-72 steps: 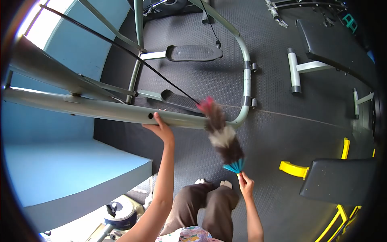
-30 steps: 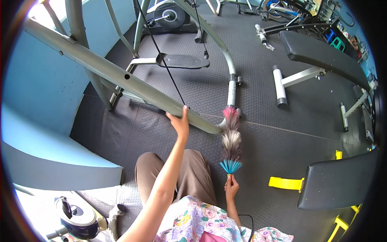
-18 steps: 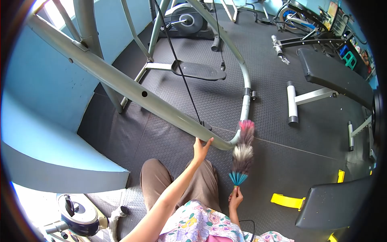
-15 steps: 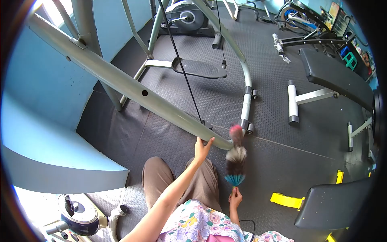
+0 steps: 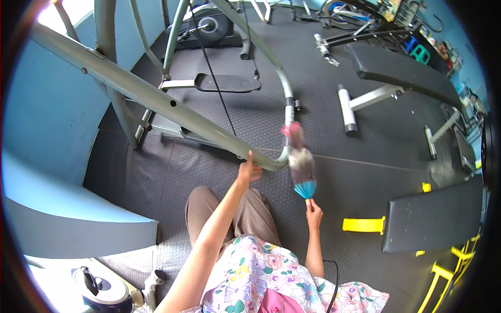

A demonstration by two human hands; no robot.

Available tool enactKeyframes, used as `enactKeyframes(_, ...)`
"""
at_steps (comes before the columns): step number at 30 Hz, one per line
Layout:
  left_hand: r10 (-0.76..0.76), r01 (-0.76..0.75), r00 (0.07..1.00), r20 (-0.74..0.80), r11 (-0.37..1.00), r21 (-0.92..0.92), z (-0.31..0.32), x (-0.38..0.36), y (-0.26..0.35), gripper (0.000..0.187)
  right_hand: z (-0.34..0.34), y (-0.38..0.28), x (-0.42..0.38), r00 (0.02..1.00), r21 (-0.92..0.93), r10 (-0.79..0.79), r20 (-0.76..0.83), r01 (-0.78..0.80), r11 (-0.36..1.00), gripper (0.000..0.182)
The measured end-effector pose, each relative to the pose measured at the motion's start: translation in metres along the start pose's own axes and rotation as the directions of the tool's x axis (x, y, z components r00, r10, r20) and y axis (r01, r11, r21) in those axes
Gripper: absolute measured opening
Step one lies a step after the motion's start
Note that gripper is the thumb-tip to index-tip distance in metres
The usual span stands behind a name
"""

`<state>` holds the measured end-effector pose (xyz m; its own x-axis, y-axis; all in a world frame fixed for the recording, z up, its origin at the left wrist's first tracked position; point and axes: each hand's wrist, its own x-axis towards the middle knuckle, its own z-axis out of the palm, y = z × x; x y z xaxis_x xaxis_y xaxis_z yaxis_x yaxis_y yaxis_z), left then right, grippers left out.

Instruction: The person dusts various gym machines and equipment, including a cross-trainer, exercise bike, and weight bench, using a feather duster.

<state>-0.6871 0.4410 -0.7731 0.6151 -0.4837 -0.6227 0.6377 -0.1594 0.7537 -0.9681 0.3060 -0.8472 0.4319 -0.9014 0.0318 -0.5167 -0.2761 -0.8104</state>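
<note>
My right hand (image 5: 313, 214) grips the short handle of a feather duster (image 5: 302, 166). The duster has a blue base, brown and pale grey feathers and a pink tip, somewhat blurred. Its upper part rises beside the curved end of a thick grey-green frame tube (image 5: 201, 122) of an exercise machine. Against the underside of this tube, near the bend, my left hand (image 5: 249, 171) is closed, thumb up along the metal; some of its fingers are partly hidden. A black cable (image 5: 214, 78) runs down behind the tube.
A black foot pedal (image 5: 227, 83) and a curved base rail (image 5: 286, 88) lie ahead. At right stand a black padded bench (image 5: 402, 75) and another black pad (image 5: 434, 216) with yellow metal parts (image 5: 363, 225). A blue-grey ledge (image 5: 78, 229) and a white machine (image 5: 102, 287) are at left.
The duster and my right hand have moved up and forward along the curved rail. My left hand stays on the tube near the bend. The whole view has shifted somewhat.
</note>
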Motion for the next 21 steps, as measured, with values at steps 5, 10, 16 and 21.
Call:
enactKeyframes(5,-0.038,0.045,0.998,0.058,0.992,-0.116,0.002,-0.007,0.003,0.095,-0.012,-0.014,0.012,0.990,-0.291,0.030,0.137,0.011,0.957,0.034)
enactKeyframes(10,0.015,-0.017,1.000,-0.014,0.993,-0.117,0.007,0.000,-0.005,0.095,-0.001,-0.009,0.060,0.979,-0.124,-0.098,0.177,0.121,0.985,0.039)
enactKeyframes(16,-0.054,0.075,0.985,-0.167,0.990,0.123,0.025,0.035,-0.027,0.076,-0.013,0.019,0.155,0.968,-0.337,-0.079,0.239,0.159,0.928,0.034)
enactKeyframes(21,-0.059,-0.126,0.910,-0.410,0.904,-0.409,0.090,0.062,-0.049,0.050,0.006,0.043,0.246,0.905,-0.358,-0.259,0.339,0.379,0.853,0.029)
